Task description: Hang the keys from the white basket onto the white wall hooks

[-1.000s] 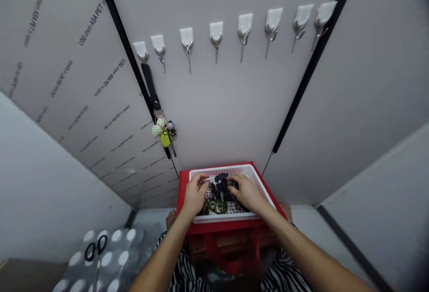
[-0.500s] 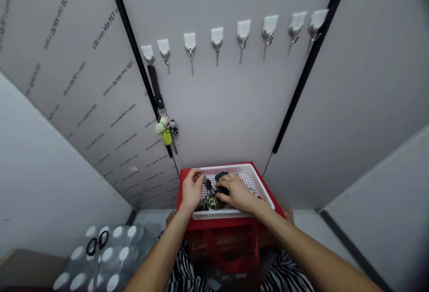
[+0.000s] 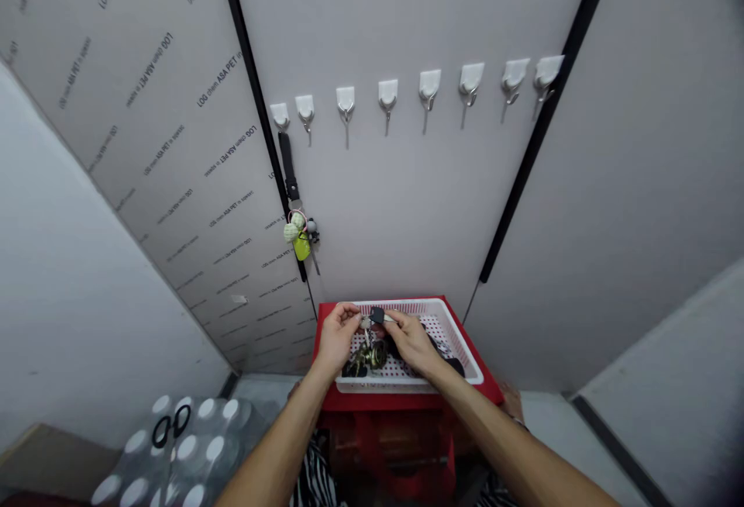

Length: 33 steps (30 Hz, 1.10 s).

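Observation:
My left hand [image 3: 338, 336] is over the left side of a white plastic basket [image 3: 468, 352], thumb and fingers pinched on a small metal piece [image 3: 365, 322], seemingly part of a bunch of keys. Opposite it, my right hand [image 3: 411, 343] pinches a key with a black head [image 3: 377, 315]. Both hands meet just above the basket. Below them lies a heap of keychains [image 3: 372, 355] with greenish-gold and dark parts. More dark items sit under and beyond my right wrist, partly covered by it.
The basket stands on a red bag [image 3: 491, 392]. Several white hooks [image 3: 387, 94] run across the wall ahead. From the leftmost hangs a black strap keychain [image 3: 288, 166] with green charms. Scissors [image 3: 170, 425] lie on wrapped bottles [image 3: 203, 445] at lower left.
My right hand has come up out of the heap and now holds the black-headed key beside my left hand. The view has shifted, so the hooks appear lower.

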Motion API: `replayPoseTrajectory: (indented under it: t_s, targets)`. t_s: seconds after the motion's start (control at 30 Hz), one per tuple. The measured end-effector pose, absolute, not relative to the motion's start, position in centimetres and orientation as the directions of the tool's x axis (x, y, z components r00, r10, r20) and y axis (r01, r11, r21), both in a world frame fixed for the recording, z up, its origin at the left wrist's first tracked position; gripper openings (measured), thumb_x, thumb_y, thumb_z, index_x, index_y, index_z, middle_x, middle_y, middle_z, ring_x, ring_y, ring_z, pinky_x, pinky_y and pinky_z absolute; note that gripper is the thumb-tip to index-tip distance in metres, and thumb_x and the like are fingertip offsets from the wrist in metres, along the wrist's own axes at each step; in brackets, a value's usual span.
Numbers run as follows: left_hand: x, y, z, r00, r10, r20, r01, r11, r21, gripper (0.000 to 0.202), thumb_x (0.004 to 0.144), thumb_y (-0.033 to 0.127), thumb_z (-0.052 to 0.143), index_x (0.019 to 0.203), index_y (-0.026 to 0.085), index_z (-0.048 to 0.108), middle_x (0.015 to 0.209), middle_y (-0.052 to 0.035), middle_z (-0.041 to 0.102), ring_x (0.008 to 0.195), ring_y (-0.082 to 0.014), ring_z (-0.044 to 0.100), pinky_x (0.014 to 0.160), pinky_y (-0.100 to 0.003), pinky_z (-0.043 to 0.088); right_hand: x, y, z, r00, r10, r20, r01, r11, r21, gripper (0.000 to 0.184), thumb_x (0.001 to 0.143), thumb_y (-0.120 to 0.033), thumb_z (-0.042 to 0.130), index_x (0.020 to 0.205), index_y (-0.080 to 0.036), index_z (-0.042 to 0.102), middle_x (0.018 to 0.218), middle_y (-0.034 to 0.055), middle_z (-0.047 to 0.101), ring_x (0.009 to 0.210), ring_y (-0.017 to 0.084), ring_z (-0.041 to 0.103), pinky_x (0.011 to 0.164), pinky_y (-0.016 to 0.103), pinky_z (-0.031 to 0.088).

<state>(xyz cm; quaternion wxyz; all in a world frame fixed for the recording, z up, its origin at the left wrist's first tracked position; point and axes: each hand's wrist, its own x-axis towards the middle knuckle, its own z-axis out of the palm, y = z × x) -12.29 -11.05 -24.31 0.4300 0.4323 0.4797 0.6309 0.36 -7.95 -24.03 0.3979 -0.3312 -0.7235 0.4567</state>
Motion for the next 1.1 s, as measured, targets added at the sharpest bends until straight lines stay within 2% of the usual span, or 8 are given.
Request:
replayPoseTrajectory:
  t_s: [0.1, 0.27, 0.47, 0.57, 0.73, 0.9, 1.0, 1.1]
  targets:
    - [-12.2, -11.1, -24.2, -0.149, 0.976, 0.159, 0.001, -0.160, 0.987, 0.013, 0.060, 0.019, 0.045, 0.072, 0.015, 0.048, 0.064, 0.0013, 0.049, 0.059, -0.0076, 0.044, 0.058, -0.019, 0.036, 0.3, -7.9, -24.1, -0.395, 0.878, 0.271, 0.038, 0.310, -0.950, 0.022, 0.067, -0.023, 0.036, 0.075, -0.014, 0.055, 0.057, -0.0010, 0.054, 0.053, 0.010, 0.047, 0.053, 0.021, 0.037]
    - [-11.7, -11.1, -24.6, 0.037, 0.979, 0.198, 0.361, -0.198, 0.911, 0.020, 0.058, 0.012, 0.045, 0.076, 0.015, 0.053, 0.074, -0.0010, 0.053, 0.070, -0.0111, 0.045, 0.066, -0.022, 0.033, 0.2, -7.4, -24.6, -0.291, 0.950, 0.110, -0.089, 0.087, -0.992, 0.026, 0.063, -0.029, 0.041, 0.080, -0.014, 0.053, 0.058, -0.0007, 0.056, 0.048, 0.010, 0.049, 0.050, 0.023, 0.040]
    - [-11.6, -11.0, -24.8, -0.057, 0.987, 0.151, 0.314, -0.126, 0.941, 0.008, 0.060, 0.017, 0.043, 0.064, 0.013, 0.049, 0.057, 0.0020, 0.046, 0.053, -0.0076, 0.040, 0.052, -0.018, 0.031, 0.4, -7.1, -24.8, -0.258, 0.965, 0.039, -0.140, 0.002, -0.990, 0.028, 0.062, -0.031, 0.042, 0.082, -0.014, 0.053, 0.055, -0.0014, 0.056, 0.045, 0.011, 0.050, 0.047, 0.023, 0.040]
    - [-11.7, -11.0, -24.7, -0.105, 0.985, 0.137, 0.243, -0.108, 0.964, 0.005, 0.058, 0.016, 0.045, 0.061, 0.014, 0.046, 0.051, 0.0042, 0.040, 0.048, -0.0063, 0.035, 0.047, -0.017, 0.028, 0.4, -7.0, -24.8, -0.281, 0.958, 0.064, -0.084, 0.042, -0.996, 0.028, 0.063, -0.031, 0.041, 0.081, -0.014, 0.054, 0.057, -0.0005, 0.056, 0.048, 0.011, 0.050, 0.048, 0.022, 0.040]
    - [-11.8, -11.2, -24.2, -0.180, 0.968, 0.173, 0.186, -0.139, 0.973, 0.004, 0.058, 0.017, 0.045, 0.058, 0.013, 0.045, 0.052, 0.0040, 0.041, 0.051, -0.0067, 0.036, 0.051, -0.017, 0.030, 0.6, -6.7, -25.2, -0.237, 0.970, 0.057, 0.037, 0.067, -0.997, 0.032, 0.062, -0.020, 0.036, 0.091, -0.014, 0.050, 0.068, 0.0024, 0.058, 0.052, 0.011, 0.051, 0.049, 0.022, 0.040]
    - [-12.0, -11.2, -24.3, -0.216, 0.955, 0.205, 0.165, -0.172, 0.971, 0.004, 0.058, 0.018, 0.046, 0.059, 0.014, 0.046, 0.057, 0.0025, 0.045, 0.055, -0.0077, 0.040, 0.056, -0.019, 0.032, 0.9, -6.9, -24.9, -0.144, 0.960, 0.241, 0.157, 0.263, -0.952, 0.035, 0.059, -0.012, 0.034, 0.089, -0.014, 0.051, 0.088, 0.0059, 0.055, 0.078, 0.013, 0.050, 0.073, 0.027, 0.038]
    - [-12.1, -11.1, -24.5, -0.243, 0.949, 0.203, 0.111, -0.180, 0.977, 0.005, 0.058, 0.018, 0.047, 0.059, 0.014, 0.046, 0.057, 0.0028, 0.045, 0.054, -0.0074, 0.040, 0.055, -0.018, 0.032, 0.8, -7.6, -24.3, -0.268, 0.877, 0.398, 0.318, 0.471, -0.823, 0.027, 0.060, -0.015, 0.039, 0.080, -0.016, 0.056, 0.085, 0.0051, 0.056, 0.083, 0.014, 0.048, 0.078, 0.029, 0.033]
    - [-12.2, -11.1, -24.4, -0.240, 0.952, 0.191, 0.060, -0.182, 0.981, 0.005, 0.058, 0.018, 0.047, 0.060, 0.014, 0.045, 0.055, 0.0035, 0.044, 0.053, -0.0067, 0.039, 0.054, -0.018, 0.031, 0.3, -8.1, -24.1, -0.464, 0.790, 0.400, 0.388, 0.587, -0.710, 0.023, 0.061, -0.022, 0.044, 0.080, -0.017, 0.057, 0.081, 0.0049, 0.057, 0.080, 0.016, 0.047, 0.076, 0.031, 0.032]
